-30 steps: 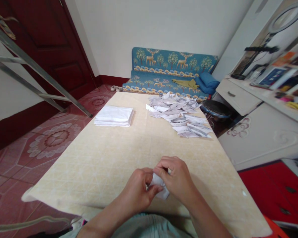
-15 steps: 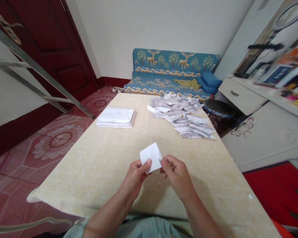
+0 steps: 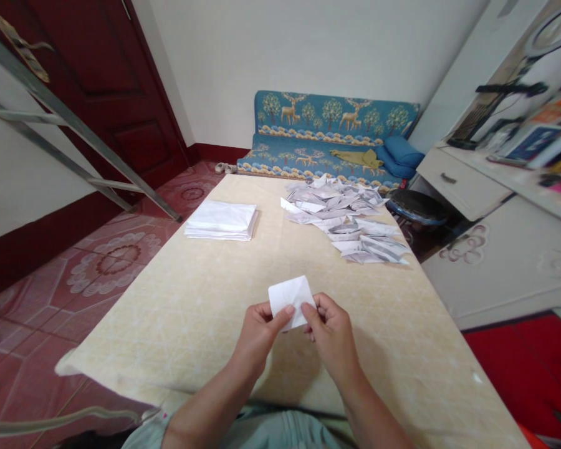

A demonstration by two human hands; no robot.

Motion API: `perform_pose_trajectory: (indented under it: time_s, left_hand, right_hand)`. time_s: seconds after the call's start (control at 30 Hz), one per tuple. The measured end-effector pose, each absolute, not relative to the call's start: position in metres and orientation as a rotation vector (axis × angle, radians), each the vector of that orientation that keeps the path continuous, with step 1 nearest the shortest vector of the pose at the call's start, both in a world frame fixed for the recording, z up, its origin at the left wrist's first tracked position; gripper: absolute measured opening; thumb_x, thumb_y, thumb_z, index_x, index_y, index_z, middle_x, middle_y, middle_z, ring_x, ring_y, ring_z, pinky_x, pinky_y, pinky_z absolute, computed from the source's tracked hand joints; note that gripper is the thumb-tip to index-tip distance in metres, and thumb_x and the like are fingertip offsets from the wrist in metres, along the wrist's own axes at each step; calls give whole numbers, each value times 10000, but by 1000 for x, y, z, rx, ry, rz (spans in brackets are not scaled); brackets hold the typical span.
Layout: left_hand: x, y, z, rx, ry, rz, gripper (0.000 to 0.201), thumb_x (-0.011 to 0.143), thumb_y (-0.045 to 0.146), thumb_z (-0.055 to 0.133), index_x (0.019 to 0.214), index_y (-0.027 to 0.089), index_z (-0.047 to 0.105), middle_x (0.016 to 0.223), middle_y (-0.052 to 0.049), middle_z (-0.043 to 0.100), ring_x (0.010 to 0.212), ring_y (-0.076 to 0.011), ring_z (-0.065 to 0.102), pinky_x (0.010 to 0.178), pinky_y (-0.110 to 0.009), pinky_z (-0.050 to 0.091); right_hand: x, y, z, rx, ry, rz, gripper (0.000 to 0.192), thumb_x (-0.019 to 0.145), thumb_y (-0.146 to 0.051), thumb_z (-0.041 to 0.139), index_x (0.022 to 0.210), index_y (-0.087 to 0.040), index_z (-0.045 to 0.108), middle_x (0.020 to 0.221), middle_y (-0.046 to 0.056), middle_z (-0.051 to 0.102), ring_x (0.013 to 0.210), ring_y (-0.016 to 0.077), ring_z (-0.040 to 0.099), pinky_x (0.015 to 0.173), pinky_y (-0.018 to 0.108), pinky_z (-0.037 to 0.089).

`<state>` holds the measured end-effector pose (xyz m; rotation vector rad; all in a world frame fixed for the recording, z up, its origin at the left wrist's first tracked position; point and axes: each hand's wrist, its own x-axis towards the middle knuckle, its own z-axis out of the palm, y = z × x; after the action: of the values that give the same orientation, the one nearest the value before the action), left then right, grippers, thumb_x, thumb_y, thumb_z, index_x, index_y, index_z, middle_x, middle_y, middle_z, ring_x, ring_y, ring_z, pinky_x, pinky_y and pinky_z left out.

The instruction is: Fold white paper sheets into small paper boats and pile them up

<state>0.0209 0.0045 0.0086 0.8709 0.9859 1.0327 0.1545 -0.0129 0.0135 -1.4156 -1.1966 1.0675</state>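
Since half a second ago, our right hand [image 3: 333,325] is moving its thumb from the right edge of the small white paper [image 3: 290,295] further in over its face. We are holding that paper between both hands, each closing in a pinch with the thumb lying on top and the fingers partly hiding beneath. Our left hand [image 3: 258,329] is gripping at the lower left, and the two thumbs are resting close together without touching. The paper is looking roughly square and fairly flat, tilting slightly and showing faint creases as we are keeping it above the pale yellow tablecloth [image 3: 224,293], near our side of the table.

Beyond our hands, a stack of white sheets [image 3: 220,218] is lying at the far left of the cloth, its edges lining up loosely. At the far right, a heap of folded papers [image 3: 335,198] is spreading toward the right edge of the table, its pieces overlapping at many angles.

Further out, a blue sofa [image 3: 285,144] with deer and trees is standing against the wall, an olive cloth [image 3: 358,158] lying on its seat. A metal ladder [image 3: 75,121] is leaning at the left, and a dark round stool [image 3: 418,204] is standing beyond the heap.
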Motion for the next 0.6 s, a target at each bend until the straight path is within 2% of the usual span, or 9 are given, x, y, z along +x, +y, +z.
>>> perform_pose_trajectory:
  time_s: [0.07, 0.13, 0.2, 0.27, 0.3, 0.4, 0.6]
  left_hand:
    - [20, 6, 6, 800, 996, 994, 281, 659, 356, 733, 673, 78, 700, 595, -45, 656, 528, -98, 519, 519, -202, 359]
    - [17, 9, 4, 669, 1015, 962, 290, 630, 359, 753, 687, 81, 694, 627, -52, 659, 536, -94, 529, 508, -193, 370]
    - [15, 12, 2, 525, 1027, 936, 292, 601, 344, 775, 701, 86, 681, 639, -44, 652, 516, -76, 523, 486, -176, 375]
    - [13, 15, 1, 415, 1025, 917, 287, 586, 317, 787, 719, 93, 666, 611, -19, 629, 465, -52, 495, 445, -157, 364]
    - [13, 15, 0, 368, 1023, 905, 278, 588, 301, 786, 731, 99, 658, 595, -6, 617, 441, -45, 482, 427, -152, 360]
    - [15, 14, 1, 233, 1022, 839, 214, 626, 246, 756, 749, 118, 638, 561, 22, 599, 404, -39, 472, 402, -145, 369]
    - [16, 7, 8, 118, 984, 723, 141, 667, 201, 726, 719, 119, 624, 523, 20, 592, 391, -47, 467, 402, -152, 368]
  right_hand:
    - [157, -12, 13, -1443, -1241, 1095, 256, 852, -404, 470, 728, -182, 497, 526, -44, 497, 466, 103, 496, 422, 189, 385]
    - [160, -13, 14, -1473, -1358, 971, 189, 839, -364, 492, 853, -181, 537, 653, -2, 588, 560, 130, 559, 479, 218, 444]
    - [162, -15, 18, -1462, -1535, 653, 247, 786, -283, 565, 1017, -200, 545, 928, 62, 627, 805, 185, 599, 646, 294, 504]
    - [162, -18, 21, -1379, -1740, 323, 336, 753, -169, 577, 1082, -234, 558, 1127, 82, 572, 1030, 228, 531, 838, 388, 469]
    - [162, -19, 22, -1323, -1834, 206, 332, 760, -121, 547, 1066, -245, 581, 1159, 78, 560, 1086, 235, 496, 898, 419, 432]
    - [160, -20, 19, -1226, -1965, 16, 317, 800, -50, 462, 980, -249, 631, 1095, 61, 604, 1074, 222, 489, 912, 430, 404]
    - [167, -15, 16, -1117, -2013, -67, 249, 821, -86, 486, 888, -249, 662, 832, 15, 676, 840, 166, 550, 808, 360, 412]
